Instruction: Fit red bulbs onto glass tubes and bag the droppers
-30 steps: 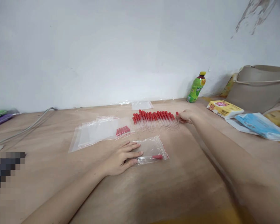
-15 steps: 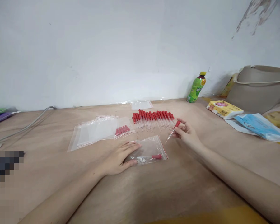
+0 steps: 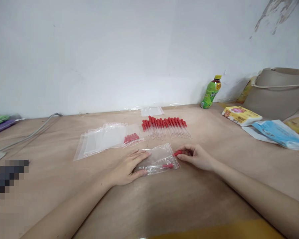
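My left hand (image 3: 132,167) lies with fingers apart on the left end of a clear zip bag (image 3: 156,151). Inside that bag, near its lower edge, rests one red-bulbed dropper (image 3: 167,165). My right hand (image 3: 195,156) pinches a second dropper (image 3: 177,153) by its red bulb at the bag's right, red-lined end. Its clear tube points left into or over the bag; I cannot tell which. Beyond the hands is a row of several droppers (image 3: 168,122), red bulbs toward the wall. To the left, a bag with several red-bulbed droppers (image 3: 131,137) overlaps flat clear bags (image 3: 102,141).
Near the wall lies another stack of clear bags (image 3: 151,111). At the right are a green bottle (image 3: 210,93), a yellow tissue pack (image 3: 241,116), a blue packet (image 3: 281,132) and a grey bin (image 3: 276,94). A grey cable (image 3: 37,132) runs along the left.
My right hand has brought its dropper down and left to the zip bag's right end, turning the tube from slanting down to nearly level. My left hand stays in place.
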Action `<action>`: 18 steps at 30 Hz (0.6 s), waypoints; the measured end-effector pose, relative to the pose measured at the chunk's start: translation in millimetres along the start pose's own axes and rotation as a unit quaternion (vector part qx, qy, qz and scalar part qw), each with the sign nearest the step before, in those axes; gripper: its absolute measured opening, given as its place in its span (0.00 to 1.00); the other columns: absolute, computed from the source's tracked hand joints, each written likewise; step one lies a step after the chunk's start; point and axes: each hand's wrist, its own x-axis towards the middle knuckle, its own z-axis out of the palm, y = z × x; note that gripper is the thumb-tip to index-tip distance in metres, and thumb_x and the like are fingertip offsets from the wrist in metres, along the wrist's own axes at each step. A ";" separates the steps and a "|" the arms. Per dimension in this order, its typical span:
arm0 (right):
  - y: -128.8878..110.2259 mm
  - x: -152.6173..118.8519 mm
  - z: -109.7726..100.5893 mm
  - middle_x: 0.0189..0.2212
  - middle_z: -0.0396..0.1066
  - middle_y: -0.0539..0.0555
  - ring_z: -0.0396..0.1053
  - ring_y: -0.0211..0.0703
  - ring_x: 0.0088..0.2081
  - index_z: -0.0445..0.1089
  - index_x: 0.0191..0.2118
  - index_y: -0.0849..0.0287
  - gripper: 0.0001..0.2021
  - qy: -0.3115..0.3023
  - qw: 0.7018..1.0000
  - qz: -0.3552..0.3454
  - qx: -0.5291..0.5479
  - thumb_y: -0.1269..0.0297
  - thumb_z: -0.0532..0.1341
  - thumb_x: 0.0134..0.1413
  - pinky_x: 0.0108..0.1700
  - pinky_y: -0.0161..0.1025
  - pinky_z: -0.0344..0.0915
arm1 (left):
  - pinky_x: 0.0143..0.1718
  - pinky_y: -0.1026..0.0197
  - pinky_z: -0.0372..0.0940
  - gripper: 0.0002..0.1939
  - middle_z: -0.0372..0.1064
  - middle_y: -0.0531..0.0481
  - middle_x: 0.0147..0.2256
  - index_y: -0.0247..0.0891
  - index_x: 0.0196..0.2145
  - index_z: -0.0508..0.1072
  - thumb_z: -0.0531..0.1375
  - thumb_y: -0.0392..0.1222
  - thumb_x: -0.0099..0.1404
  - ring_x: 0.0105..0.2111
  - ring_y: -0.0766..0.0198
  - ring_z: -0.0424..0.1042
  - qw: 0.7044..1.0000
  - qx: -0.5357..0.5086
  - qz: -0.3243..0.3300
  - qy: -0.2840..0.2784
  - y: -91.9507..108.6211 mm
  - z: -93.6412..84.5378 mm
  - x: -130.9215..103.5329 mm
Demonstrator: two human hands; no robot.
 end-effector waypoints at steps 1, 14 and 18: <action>-1.0 -0.3 -0.1 0.23 0.67 0.49 0.62 0.34 0.24 0.72 0.35 0.59 0.13 -0.005 0.999 -0.020 -0.044 0.57 0.62 0.44 0.26 0.33 0.59 | 0.57 0.47 0.49 0.28 0.53 0.46 0.57 0.43 0.59 0.48 0.50 0.50 0.64 0.57 0.56 0.52 1.000 0.000 0.003 0.002 0.4 -0.3 0.2; 0.8 5.1 15.4 0.32 0.66 0.51 0.62 0.41 0.37 0.74 0.31 0.49 0.07 0.033 0.931 -0.201 -0.303 0.65 0.59 0.50 0.41 0.42 0.54 | 0.57 0.48 0.50 0.29 0.53 0.45 0.57 0.41 0.59 0.48 0.50 0.51 0.64 0.57 0.56 0.52 1.000 -0.001 0.005 0.008 3.2 -1.3 1.4; 0.5 6.0 16.0 0.32 0.67 0.52 0.63 0.40 0.37 0.73 0.28 0.53 0.05 0.038 0.936 -0.200 -0.287 0.63 0.60 0.49 0.41 0.42 0.56 | 0.57 0.48 0.49 0.28 0.53 0.45 0.57 0.41 0.59 0.49 0.50 0.51 0.64 0.57 0.57 0.52 1.000 -0.001 0.002 0.010 3.3 -1.5 1.7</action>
